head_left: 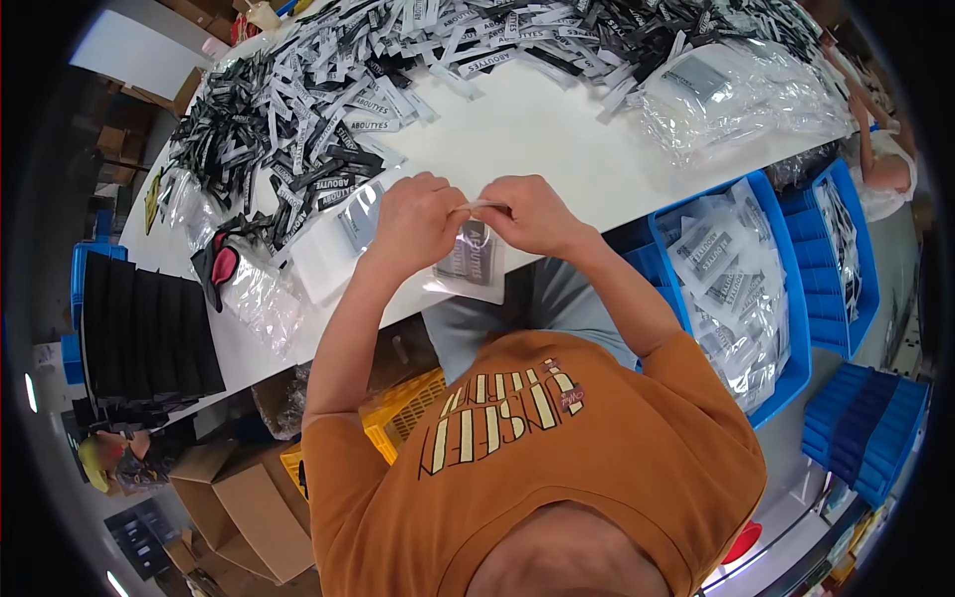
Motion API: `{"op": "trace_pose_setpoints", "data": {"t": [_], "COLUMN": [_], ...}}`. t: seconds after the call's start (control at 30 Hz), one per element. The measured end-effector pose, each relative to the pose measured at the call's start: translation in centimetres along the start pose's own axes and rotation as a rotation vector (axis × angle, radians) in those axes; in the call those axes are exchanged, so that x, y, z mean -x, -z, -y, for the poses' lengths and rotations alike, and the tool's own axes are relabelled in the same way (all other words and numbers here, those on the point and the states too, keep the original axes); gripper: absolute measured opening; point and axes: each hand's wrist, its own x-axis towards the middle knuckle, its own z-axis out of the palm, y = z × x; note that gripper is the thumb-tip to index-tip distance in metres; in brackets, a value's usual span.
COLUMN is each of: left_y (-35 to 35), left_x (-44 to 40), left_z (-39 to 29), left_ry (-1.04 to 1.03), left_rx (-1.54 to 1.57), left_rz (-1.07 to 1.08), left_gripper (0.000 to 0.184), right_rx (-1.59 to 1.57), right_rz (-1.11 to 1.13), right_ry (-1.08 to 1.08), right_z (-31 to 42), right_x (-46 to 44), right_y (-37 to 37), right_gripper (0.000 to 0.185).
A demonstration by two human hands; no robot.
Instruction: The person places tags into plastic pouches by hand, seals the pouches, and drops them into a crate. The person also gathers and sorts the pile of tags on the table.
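Note:
My left hand [418, 224] and my right hand [534, 214] meet over the table's near edge, both closed. Between them they pinch the top edge of a clear plastic bag [489, 287]. A grey packet with dark lettering [468, 254] shows inside the bag, which hangs just above my lap. Beside my left wrist lies a stack of clear bags [323, 264], partly covered by my forearm. Beyond both hands, a wide heap of black and white printed strips [373, 104] spreads over the white table [537, 119].
At my right, a blue bin [796, 348] holds many filled bags. Large clear plastic bags [741, 104] lie at the table's far right. A black and pink item [224, 264] sits at left near black stacked trays [149, 328]. Co-workers appear at both sides.

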Motion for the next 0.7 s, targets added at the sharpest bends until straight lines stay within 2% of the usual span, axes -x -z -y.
{"op": "trace_pose_setpoints", "data": {"t": [0.1, 0.17, 0.2, 0.23, 0.27, 0.3, 0.33, 0.4, 0.43, 0.5, 0.57, 0.63, 0.7], "left_y": [-0.8, -1.9, -2.2, -2.1, -2.3, -2.6, -3.2, -5.4, -5.9, -7.4, -7.8, -7.7, -7.6], "left_x": [0.6, 1.9, 3.2, 4.5, 6.3, 7.7, 8.8, 9.9, 10.1, 10.2, 10.1, 10.1, 10.1], "left_z": [0.9, 3.6, 5.4, 6.8, 8.9, 10.2, 10.8, 11.2, 11.2, 10.0, 9.4, 9.4, 9.3], "left_ry": [0.076, 0.134, 0.252, 0.316, 0.375, 0.347, 0.323, 0.304, 0.292, 0.312, 0.347, 0.35, 0.356], "left_rx": [0.055, 0.106, 0.087, 0.103, 0.073, 0.015, -0.039, -0.106, -0.145, -0.213, -0.227, -0.228, -0.227], "left_rz": [-0.001, -0.082, -0.116, -0.175, -0.147, -0.2, -0.248, -0.178, -0.147, -0.185, -0.193, -0.188, -0.188], "left_gripper": [0.022, 0.024, 0.022, 0.019, 0.012, 0.019, 0.03, 0.045, 0.052, 0.057, 0.058, 0.057, 0.057], "right_rx": [-0.061, -0.103, -0.019, 0.09, 0.191, 0.295, 0.421, 0.662, 0.562, 0.406, 0.379, 0.35, 0.478], "right_rz": [0.019, -0.001, -0.001, 0.054, -0.061, -0.181, -0.296, -0.507, -0.533, -0.437, -0.297, -0.286, -0.236], "right_ry": [-0.043, -0.217, -0.315, -0.552, -0.718, -0.879, -0.718, -0.382, -0.424, -0.339, -0.181, -0.065, -0.201], "right_z": [-1.6, -5.1, -7.0, -6.2, -6.7, -7.1, -7.2, -7.7, -7.6, -8.8, -11.0, -15.0, -18.8], "right_x": [2.2, 5.8, 8.1, 9.8, 12.5, 14.0, 13.9, 14.2, 12.6, 8.6, 3.6, -2.2, -8.1], "right_y": [2.6, 6.2, 9.1, 12.9, 15.6, 17.3, 17.6, 18.0, 16.7, 13.5, 10.6, 8.7, 8.0], "right_gripper": [0.015, 0.015, 0.015, 0.017, 0.018, 0.021, 0.022, 0.024, 0.025, 0.025, 0.023, 0.018, 0.016]}}
